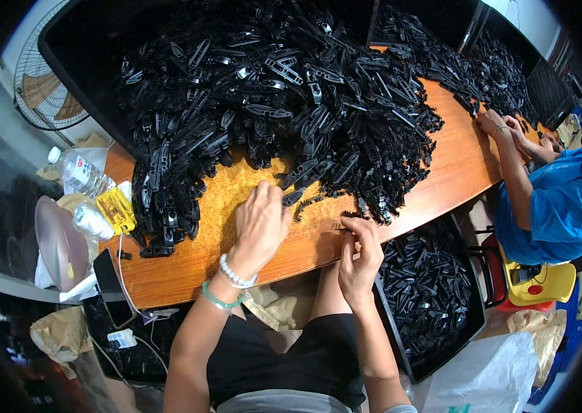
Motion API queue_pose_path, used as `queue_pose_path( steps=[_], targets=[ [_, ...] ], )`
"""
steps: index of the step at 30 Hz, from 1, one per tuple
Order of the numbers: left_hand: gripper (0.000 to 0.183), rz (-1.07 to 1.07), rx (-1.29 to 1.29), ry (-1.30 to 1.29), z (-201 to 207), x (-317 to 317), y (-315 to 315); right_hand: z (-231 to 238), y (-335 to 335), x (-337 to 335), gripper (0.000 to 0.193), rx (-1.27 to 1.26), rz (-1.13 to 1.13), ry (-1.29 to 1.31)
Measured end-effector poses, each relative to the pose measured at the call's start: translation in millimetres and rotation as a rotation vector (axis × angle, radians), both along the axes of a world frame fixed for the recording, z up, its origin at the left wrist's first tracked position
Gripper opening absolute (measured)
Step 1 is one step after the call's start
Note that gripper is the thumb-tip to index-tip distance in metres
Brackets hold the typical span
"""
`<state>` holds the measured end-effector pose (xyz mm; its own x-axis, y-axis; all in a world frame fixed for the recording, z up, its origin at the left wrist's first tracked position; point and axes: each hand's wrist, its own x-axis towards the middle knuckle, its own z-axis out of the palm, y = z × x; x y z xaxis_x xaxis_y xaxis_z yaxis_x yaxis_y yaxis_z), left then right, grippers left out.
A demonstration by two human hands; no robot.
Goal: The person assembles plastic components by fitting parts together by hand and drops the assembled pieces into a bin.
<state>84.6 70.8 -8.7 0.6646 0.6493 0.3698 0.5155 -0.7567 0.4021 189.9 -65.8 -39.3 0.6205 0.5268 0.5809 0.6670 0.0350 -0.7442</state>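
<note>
My left hand (pixel 262 221), with a beaded bracelet and a green bangle on its wrist, is over the worn yellow patch of the wooden table. Its fingers are curled downward, and a black oval plastic part (pixel 292 198) shows at its right side, apparently in its grip. Close to the table's front edge, my right hand (pixel 361 260) pinches a small black toothed piece (pixel 338 225) between thumb and fingertips. Between the hands lie thin black toothed strips (pixel 310 201). A large heap of black plastic parts (pixel 256 103) rises just beyond both hands.
Below the table at right stands a black bin (pixel 428 296) full of similar parts. A person in a blue shirt (pixel 545 206) handles pieces farther right. At left are a water bottle (pixel 83 172), a yellow packet (pixel 117 208), a phone (pixel 113 286) and a fan (pixel 47 82).
</note>
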Motion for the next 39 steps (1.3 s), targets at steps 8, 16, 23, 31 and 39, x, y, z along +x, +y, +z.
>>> queue_pose_path(
  steps=[8,16,23,31,39],
  targets=[
    [0.032,-0.242,-0.932,-0.563,-4,-42,-48,4,-9,-16,0.014,0.224,0.487,0.755],
    [0.024,-0.223,-1.247,-0.562,8,-54,-58,19,-12,-27,0.011,0.013,0.215,0.112],
    [0.024,-0.211,-1.041,-0.61,7,-50,-59,15,-22,-28,0.023,-0.045,0.425,0.505],
    [0.012,-0.215,-1.292,-0.593,12,-48,-32,13,-7,-9,0.018,-0.198,0.58,0.893],
    [0.028,0.021,-0.791,-0.564,-22,15,37,7,49,14,0.016,-0.359,-0.057,-0.4]
  ],
)
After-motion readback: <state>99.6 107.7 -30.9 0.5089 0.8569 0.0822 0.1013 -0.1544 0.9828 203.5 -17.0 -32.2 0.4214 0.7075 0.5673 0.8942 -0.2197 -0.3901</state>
